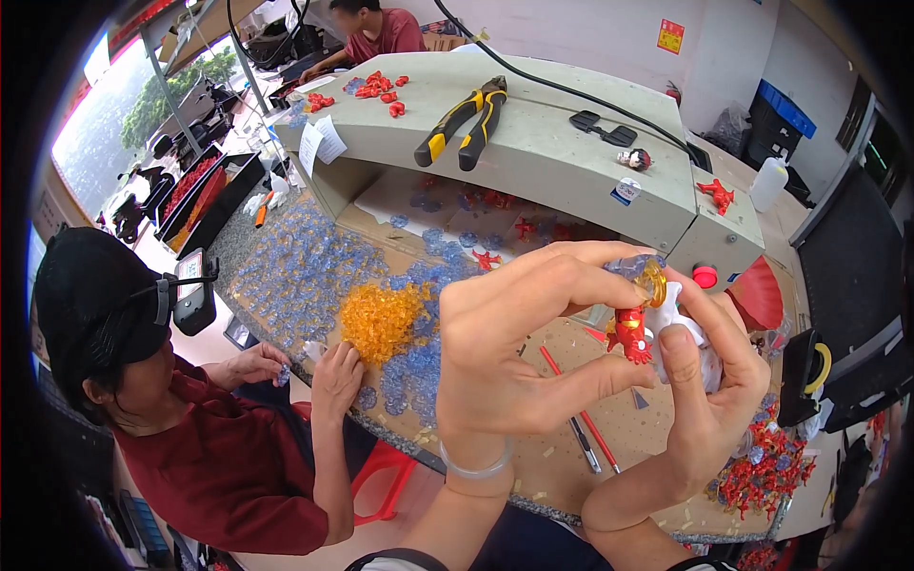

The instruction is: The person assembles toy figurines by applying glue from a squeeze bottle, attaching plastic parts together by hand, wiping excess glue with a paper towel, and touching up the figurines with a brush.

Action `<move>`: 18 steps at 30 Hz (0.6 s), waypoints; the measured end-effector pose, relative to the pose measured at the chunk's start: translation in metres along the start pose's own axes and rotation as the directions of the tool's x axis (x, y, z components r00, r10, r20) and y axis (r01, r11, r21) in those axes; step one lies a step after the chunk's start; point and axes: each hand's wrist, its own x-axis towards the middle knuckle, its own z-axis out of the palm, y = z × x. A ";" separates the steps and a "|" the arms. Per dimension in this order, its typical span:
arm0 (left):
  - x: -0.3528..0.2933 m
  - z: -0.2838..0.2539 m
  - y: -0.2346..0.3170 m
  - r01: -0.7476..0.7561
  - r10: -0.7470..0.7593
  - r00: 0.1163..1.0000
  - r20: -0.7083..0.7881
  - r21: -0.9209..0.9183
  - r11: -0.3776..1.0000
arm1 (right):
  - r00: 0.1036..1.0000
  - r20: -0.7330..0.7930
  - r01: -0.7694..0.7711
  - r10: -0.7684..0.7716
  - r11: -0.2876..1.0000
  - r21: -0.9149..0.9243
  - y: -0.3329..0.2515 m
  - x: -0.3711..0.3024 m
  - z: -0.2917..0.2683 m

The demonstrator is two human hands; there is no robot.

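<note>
My left hand point(514, 347) is raised over the table, a bracelet at its wrist. Its thumb and fingers close on a small red toy figure point(630, 333), which has a translucent blue and yellow piece point(652, 281) at its upper end. Close against it, my right hand point(709, 419) grips a crumpled white cloth point(674, 309), partly hidden in the palm. The cloth lies right beside the figure; whether the right fingertips also touch the figure, I cannot tell. Below the hands, a red pencil-like stick point(590, 423) and a cutter knife point(584, 445) lie on the table.
A pile of orange pieces point(381, 319) sits among many clear blue pieces point(305, 252). Red figures point(762, 466) are heaped at right. Pliers point(464, 124) rest on a grey machine housing point(571, 124). A co-worker point(219, 447) handles pieces at left; another person point(381, 33) sits behind.
</note>
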 end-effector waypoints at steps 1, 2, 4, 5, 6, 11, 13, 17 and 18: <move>0.000 0.000 0.000 -0.009 0.009 1.000 -0.001 0.005 1.000 | 1.000 0.000 0.000 0.000 1.000 0.001 0.000 0.000 0.000; 0.000 0.000 0.001 -0.009 0.009 1.000 -0.001 0.006 1.000 | 1.000 0.001 0.001 -0.001 1.000 0.001 0.000 0.000 0.000; 0.000 0.001 0.001 0.020 -0.020 1.000 -0.016 0.001 1.000 | 1.000 0.001 0.001 -0.001 1.000 0.000 0.000 0.001 0.000; 0.001 0.002 0.001 0.020 -0.020 1.000 -0.015 0.000 1.000 | 1.000 -0.002 -0.001 0.001 1.000 0.002 0.000 0.001 0.000; 0.001 0.002 0.002 0.016 -0.016 1.000 -0.021 0.003 1.000 | 1.000 -0.004 -0.003 0.003 1.000 0.006 0.000 0.001 0.000; 0.000 0.004 0.002 0.034 -0.034 0.998 -0.056 0.000 0.999 | 1.000 -0.006 0.005 -0.005 1.000 0.005 0.002 0.002 0.001; -0.001 0.004 0.002 0.036 -0.036 0.998 -0.051 -0.001 0.999 | 1.000 -0.006 0.006 -0.006 1.000 0.005 0.002 0.001 0.001; 0.000 0.000 0.004 -0.004 0.004 1.000 -0.015 0.005 1.000 | 0.998 -0.044 0.039 -0.039 0.999 0.001 0.000 -0.001 0.000; -0.001 0.000 0.008 0.027 -0.027 1.000 -0.005 0.010 1.000 | 0.995 -0.077 0.066 -0.066 0.998 -0.006 -0.004 -0.005 -0.002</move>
